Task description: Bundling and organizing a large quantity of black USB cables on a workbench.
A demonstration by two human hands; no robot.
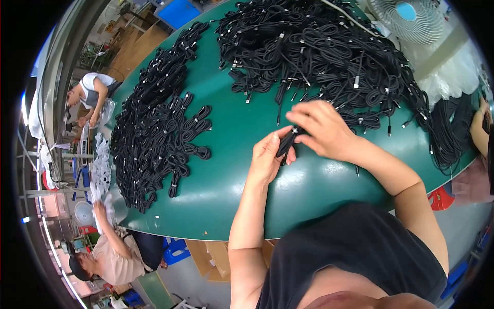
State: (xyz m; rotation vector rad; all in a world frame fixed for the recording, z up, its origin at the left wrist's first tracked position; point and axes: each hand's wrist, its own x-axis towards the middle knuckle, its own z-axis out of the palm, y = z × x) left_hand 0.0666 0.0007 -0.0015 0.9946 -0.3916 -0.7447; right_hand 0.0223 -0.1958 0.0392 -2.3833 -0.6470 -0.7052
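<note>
A coiled black cable [286, 144] is held just above the green table in front of me. My left hand [265, 158] grips the coil from the left, with thumb and fingers wrapped around it. Curled over its upper end is my right hand [323, 130], its thumb and fingertips at a small pale band around the coil. The right fingertips are slightly blurred, and part of the coil is hidden between the hands. Just beyond the right hand lies a large heap of black cables [319, 46] with silver plugs.
Tied cable coils [154, 134] cover the table's left side. More cables [447, 139] hang over the right edge. A white fan [406, 20] stands at the back right, beside clear plastic bags [453, 72]. Two people work along the left edge. Open cardboard boxes [208, 257] sit below.
</note>
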